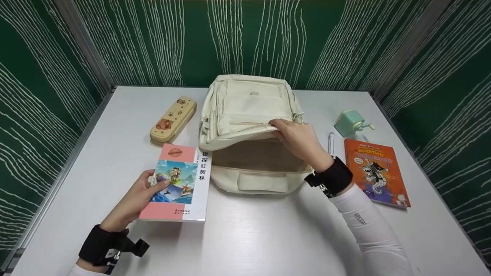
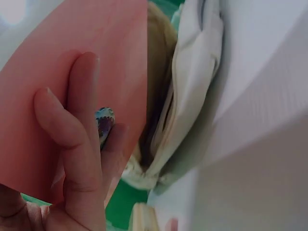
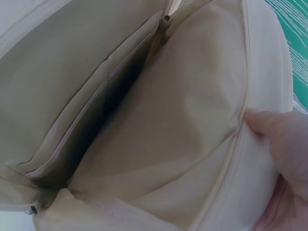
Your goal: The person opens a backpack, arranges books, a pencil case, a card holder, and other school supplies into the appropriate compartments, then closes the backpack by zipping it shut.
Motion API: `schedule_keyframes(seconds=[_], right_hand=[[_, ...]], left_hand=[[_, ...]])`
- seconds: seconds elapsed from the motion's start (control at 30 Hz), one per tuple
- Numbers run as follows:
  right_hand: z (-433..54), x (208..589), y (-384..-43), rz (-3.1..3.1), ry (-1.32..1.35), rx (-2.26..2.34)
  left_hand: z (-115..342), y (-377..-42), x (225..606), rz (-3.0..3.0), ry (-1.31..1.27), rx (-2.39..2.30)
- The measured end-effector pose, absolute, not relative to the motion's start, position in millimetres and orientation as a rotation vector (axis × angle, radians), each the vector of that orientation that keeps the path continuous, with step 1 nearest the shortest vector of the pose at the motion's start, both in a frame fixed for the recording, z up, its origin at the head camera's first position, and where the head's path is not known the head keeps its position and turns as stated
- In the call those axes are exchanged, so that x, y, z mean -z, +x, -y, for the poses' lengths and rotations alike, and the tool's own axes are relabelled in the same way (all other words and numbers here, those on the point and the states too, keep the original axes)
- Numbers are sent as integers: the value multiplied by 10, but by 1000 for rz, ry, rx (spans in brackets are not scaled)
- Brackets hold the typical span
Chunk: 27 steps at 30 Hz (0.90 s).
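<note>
A cream backpack [image 1: 249, 103] lies on the table with its main compartment gaping toward me. My right hand [image 1: 301, 140] pinches the upper edge of the opening and holds it up; the right wrist view shows the thumb on that edge and the beige lining [image 3: 168, 110] with an inner pocket [image 3: 91, 110]. My left hand [image 1: 147, 191] grips a pink and white book [image 1: 174, 184] by its left side, thumb on the cover. Fingers [image 2: 79, 144] spread across the pink back cover in the left wrist view. The book's top right corner overlaps the bag's left edge in the head view.
A yellow pencil case [image 1: 173, 119] sits left of the backpack. To the right are a mint pencil sharpener [image 1: 350, 122] with a crank, a white pen [image 1: 331, 143] and an orange book [image 1: 376, 172]. Green walls with white streaks surround the white table [image 1: 238, 237].
</note>
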State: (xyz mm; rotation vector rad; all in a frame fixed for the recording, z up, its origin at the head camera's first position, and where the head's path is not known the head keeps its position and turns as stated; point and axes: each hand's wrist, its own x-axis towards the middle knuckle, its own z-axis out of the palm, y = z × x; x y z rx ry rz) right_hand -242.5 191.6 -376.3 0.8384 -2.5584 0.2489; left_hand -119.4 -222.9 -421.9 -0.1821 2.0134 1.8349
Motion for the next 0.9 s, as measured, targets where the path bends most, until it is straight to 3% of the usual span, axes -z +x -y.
schedule_keyframes(seconds=[0.6,0.9], right_hand=[[-1925,3759,-2429,2540,852,-254],[-1948,3798,-2400,2558,872,-200]], left_hand=[[1288,-1590,4360,-1915,-220,-1946],[880,-1926,4399,-2059,-58,-1920]])
